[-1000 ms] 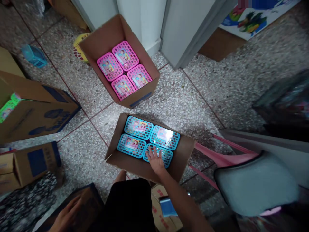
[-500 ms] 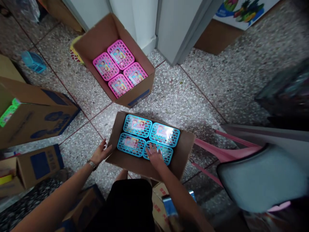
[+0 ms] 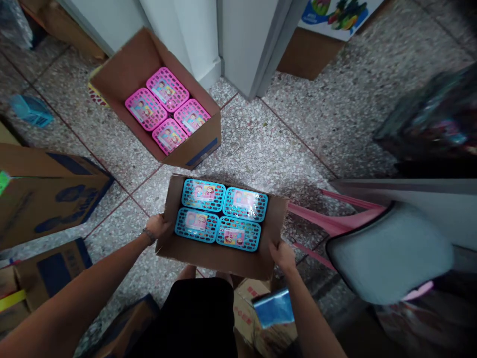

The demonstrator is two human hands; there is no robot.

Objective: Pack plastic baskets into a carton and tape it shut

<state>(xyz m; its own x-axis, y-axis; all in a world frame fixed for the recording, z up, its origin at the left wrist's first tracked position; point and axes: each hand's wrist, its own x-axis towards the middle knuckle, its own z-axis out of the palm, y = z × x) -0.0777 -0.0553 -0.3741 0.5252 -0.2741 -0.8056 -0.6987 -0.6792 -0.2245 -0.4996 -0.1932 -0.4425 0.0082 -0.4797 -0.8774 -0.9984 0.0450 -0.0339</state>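
In front of my legs is an open cardboard box point(image 3: 219, 261) with several blue plastic baskets point(image 3: 238, 233) packed inside, cartoon labels facing up. My left hand point(image 3: 157, 226) grips the box's left side. On the right side, my right hand point(image 3: 283, 254) holds the wall, its fingers over the edge and the thumb inside. Just beyond stands a second open cardboard box point(image 3: 201, 144), in which several pink baskets point(image 3: 167, 89) lie in the same way.
A stool with a grey seat point(image 3: 391, 253) and pink legs stands at the right. More cartons point(image 3: 70, 194) line the left side, near a small blue basket point(image 3: 32, 110) on the floor. A door frame point(image 3: 246, 49) rises behind the pink baskets' box.
My right hand has left the lower right blue basket and taken hold of the box's right side. My left hand has closed on the left side. The view has shifted slightly.
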